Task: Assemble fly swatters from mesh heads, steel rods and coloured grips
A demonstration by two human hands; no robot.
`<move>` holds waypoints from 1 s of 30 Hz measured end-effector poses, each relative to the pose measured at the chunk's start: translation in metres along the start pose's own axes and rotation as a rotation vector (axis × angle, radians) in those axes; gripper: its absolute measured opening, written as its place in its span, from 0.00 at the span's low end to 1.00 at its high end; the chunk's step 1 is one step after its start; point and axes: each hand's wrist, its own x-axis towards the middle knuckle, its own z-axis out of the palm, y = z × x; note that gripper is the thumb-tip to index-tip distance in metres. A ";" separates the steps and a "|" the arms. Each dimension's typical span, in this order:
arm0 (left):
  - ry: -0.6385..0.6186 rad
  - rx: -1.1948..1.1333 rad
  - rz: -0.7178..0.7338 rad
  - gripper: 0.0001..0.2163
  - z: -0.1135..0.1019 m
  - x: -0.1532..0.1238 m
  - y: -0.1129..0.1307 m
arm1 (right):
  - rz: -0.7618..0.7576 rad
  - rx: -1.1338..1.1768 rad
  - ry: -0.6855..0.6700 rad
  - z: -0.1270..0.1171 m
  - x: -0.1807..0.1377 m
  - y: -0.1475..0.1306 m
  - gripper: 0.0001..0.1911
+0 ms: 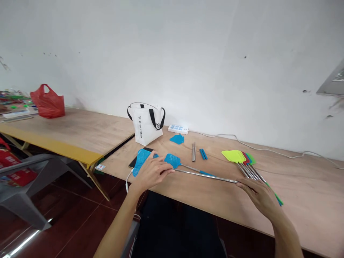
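A blue fly swatter [141, 159] is stretched between my hands above the table's front part. My left hand [153, 171] is closed around it where the mesh head meets the metal rod. At the rod's other end, my right hand [259, 195] grips it with thumb and fingers, hiding the tip. Behind the rod a second blue swatter [172, 160], with a blue handle grip, lies on the table. Farther back are a loose blue swatter head [176, 139], metal tubes [194, 152] and blue grips [203, 154]. Finished-looking swatters [233, 156] in several colours lie fanned near my right hand.
A white bag [147, 125] with black handles stands at the back left, beside a white power strip [177, 129] whose cable runs along the wall. A dark phone-like slab [132, 163] lies partly under the swatter head. Left is another table [77, 129] bearing a red plastic bag [49, 102].
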 end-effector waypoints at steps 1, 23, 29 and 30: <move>-0.002 -0.006 0.025 0.15 0.007 0.003 0.007 | -0.023 -0.006 -0.008 0.000 0.002 -0.012 0.24; 0.018 -0.029 0.137 0.16 0.058 0.013 0.048 | -0.179 -0.209 0.099 0.018 0.020 -0.121 0.28; -0.025 -0.066 0.157 0.17 0.051 0.011 0.042 | -0.135 -0.089 -0.081 0.028 0.015 -0.118 0.25; -0.023 -0.073 0.164 0.17 0.049 0.011 0.042 | -0.130 -0.079 -0.091 0.028 0.014 -0.119 0.24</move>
